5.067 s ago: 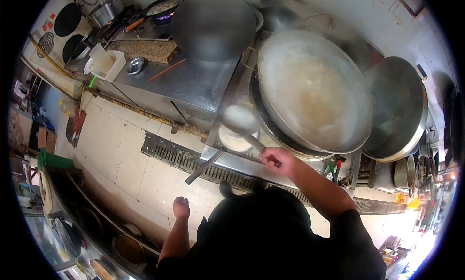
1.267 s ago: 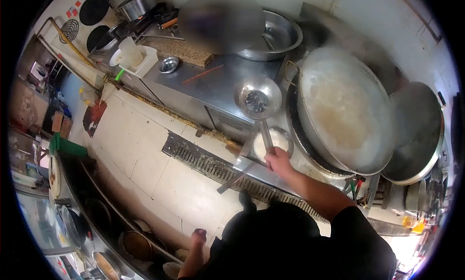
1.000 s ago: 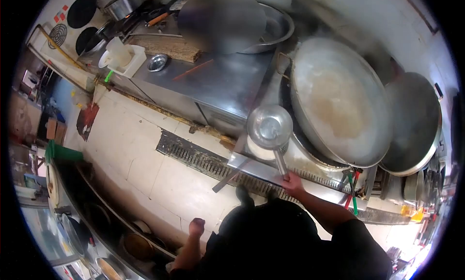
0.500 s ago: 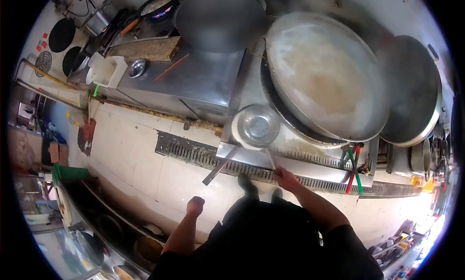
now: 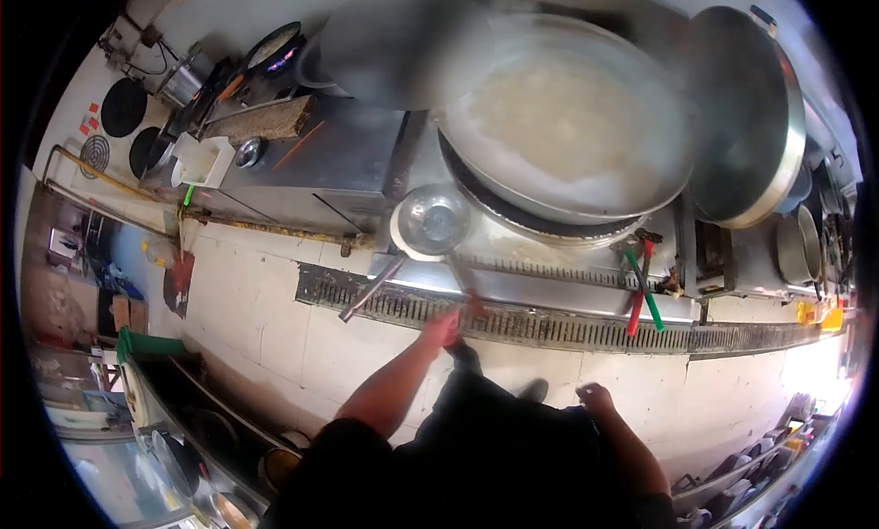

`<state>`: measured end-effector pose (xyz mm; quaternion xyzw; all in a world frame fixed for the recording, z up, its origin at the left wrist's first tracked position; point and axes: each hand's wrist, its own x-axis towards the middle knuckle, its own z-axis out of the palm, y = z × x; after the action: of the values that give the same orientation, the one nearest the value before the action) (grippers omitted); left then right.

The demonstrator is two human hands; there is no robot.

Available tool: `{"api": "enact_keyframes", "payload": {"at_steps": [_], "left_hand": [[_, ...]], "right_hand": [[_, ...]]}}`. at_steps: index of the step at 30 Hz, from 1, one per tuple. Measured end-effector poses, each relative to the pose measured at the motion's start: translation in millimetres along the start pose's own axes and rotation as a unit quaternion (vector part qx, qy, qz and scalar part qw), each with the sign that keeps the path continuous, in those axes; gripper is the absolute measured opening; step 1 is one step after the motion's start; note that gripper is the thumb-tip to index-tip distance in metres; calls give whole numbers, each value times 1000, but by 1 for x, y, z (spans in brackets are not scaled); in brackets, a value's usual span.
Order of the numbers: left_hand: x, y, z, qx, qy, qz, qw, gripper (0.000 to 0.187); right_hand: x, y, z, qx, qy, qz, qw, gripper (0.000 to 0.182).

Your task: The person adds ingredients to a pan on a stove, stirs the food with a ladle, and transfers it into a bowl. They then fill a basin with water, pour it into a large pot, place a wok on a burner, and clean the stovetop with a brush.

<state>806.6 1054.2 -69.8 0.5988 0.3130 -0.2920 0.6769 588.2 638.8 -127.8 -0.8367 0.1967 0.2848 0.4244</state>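
My left hand [image 5: 441, 329] is closed and hangs in front of the stove edge, just left of a handle's end, with nothing visible in it. That handle belongs to a round metal ladle bowl [image 5: 434, 219] resting on a white round container [image 5: 409, 245]. A second, flat metal handle [image 5: 374, 289] sticks out toward the lower left. Farther right, my right hand [image 5: 597, 398] is loosely curled and empty over the pale floor [image 5: 659, 382]. Behind the container stands a huge steaming wok [image 5: 572, 117] with pale cloudy liquid in it.
Red- and green-handled tools [image 5: 645, 286] lean at the stove front. A large round lid [image 5: 746, 117] stands right of the wok. A floor drain grate [image 5: 549, 331] runs along the stove. At left are a white bin [image 5: 203, 163], a small metal bowl [image 5: 248, 152] and a lit burner [image 5: 282, 57].
My right hand has let go of the ladle handle and moved down to the right. My left hand has swung forward toward that handle. The view has shifted right.
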Motion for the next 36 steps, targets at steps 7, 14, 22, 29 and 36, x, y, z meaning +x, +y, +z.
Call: {"api": "enact_keyframes", "payload": {"at_steps": [7, 14, 22, 29, 36], "left_hand": [[26, 19, 97, -200, 128, 23, 971, 10], [3, 7, 29, 210, 431, 321, 817, 21], [-29, 94, -110, 491, 414, 332, 691, 30], [21, 121, -147, 549, 383, 400, 626, 24], [28, 148, -155, 581, 319, 452, 598, 29]], "right_hand": [[-120, 174, -38, -179, 67, 38, 981, 26], [-110, 236, -28, -190, 18, 126, 974, 15], [14, -10, -15, -99, 103, -48, 989, 17], [35, -169, -8, -101, 32, -17, 994, 21], [26, -154, -2, -259, 9, -122, 958, 22]]}}
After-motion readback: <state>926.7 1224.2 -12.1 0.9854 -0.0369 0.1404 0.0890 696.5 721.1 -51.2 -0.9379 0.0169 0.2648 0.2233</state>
